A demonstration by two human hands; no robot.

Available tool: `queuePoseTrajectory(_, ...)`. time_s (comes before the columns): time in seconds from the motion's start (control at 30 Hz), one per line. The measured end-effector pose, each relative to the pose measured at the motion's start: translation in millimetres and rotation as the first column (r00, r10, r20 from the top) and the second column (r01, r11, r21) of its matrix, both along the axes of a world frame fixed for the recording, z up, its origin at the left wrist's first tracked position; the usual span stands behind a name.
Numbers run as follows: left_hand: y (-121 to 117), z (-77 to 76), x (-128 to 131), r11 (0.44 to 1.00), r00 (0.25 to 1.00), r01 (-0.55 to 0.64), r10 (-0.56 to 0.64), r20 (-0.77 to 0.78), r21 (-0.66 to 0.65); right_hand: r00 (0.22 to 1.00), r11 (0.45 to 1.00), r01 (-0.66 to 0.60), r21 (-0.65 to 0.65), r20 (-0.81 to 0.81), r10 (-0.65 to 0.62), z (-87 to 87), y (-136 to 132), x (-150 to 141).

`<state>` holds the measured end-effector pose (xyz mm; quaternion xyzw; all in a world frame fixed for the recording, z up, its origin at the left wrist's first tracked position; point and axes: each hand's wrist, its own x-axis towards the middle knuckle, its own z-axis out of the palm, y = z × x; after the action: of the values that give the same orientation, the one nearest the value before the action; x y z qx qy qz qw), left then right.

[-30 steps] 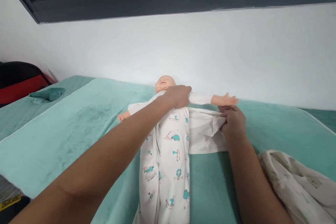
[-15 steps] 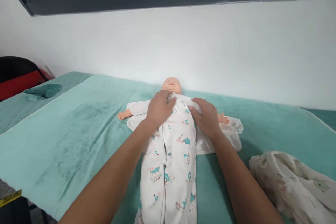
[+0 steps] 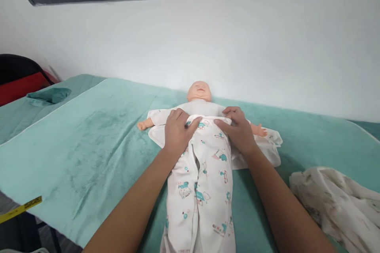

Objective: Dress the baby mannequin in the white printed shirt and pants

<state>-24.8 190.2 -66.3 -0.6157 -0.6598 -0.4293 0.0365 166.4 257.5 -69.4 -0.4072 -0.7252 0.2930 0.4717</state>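
Note:
A baby doll [image 3: 199, 91] lies on its back on a teal blanket [image 3: 89, 138], head toward the white wall. It wears a white sleepsuit [image 3: 204, 189] printed with small teal animals, open at the chest. My left hand [image 3: 175, 132] rests on the left side of the doll's chest, fingers curled over the suit's upper edge. My right hand [image 3: 237, 128] lies on the right side, fingers gripping the same edge. The doll's bare hands [image 3: 142, 125] stick out to both sides.
A crumpled white printed cloth [image 3: 338, 205] lies at the right on the blanket. A folded teal cloth [image 3: 49, 95] sits far left, beside a red and black object [image 3: 20, 83]. A yellow tape strip [image 3: 20, 208] shows at the lower left edge.
Both hands came from the doll's right arm and sleeve to its chest. They now hold the suit's top edge lower down, baring the upper chest. The camera tilted down a little.

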Motion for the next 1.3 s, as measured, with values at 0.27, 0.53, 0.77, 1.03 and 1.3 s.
queuePoseTrajectory(0.27, -20, 11.4, -19, 0.941, 0.995, 0.095, -0.081, 0.055, -0.326, 0.998, 0.970, -0.059, -0.238, -0.025, 0.055, -1.5, -17, 12)
queuePoseTrajectory(0.53, -75, 22.6, -62, 0.664, 0.873, 0.488, -0.376, 0.312, -0.566, 0.925, 0.852, -0.314, -0.420, 0.065, 0.373, -0.6, -50, 33)
queuePoseTrajectory(0.77, -95, 8.0, -34, 0.788, 0.937, 0.280, -0.349, -0.023, -0.548, 0.996, 0.946, 0.066, -0.318, 0.082, -0.043, -17.3, -112, 28)
queuePoseTrajectory(1.03, -124, 16.8, -48, 0.656, 0.855, 0.518, -0.414, 0.313, -0.548, 0.957, 0.920, -0.105, -0.378, 0.212, 0.196, -7.7, -147, 29)
queuePoseTrajectory(1.3, -146, 26.1, -30, 0.766, 0.942, 0.213, -0.327, -0.082, -0.607, 0.993, 0.920, 0.074, -0.384, 0.111, -0.034, -16.4, -176, 22)
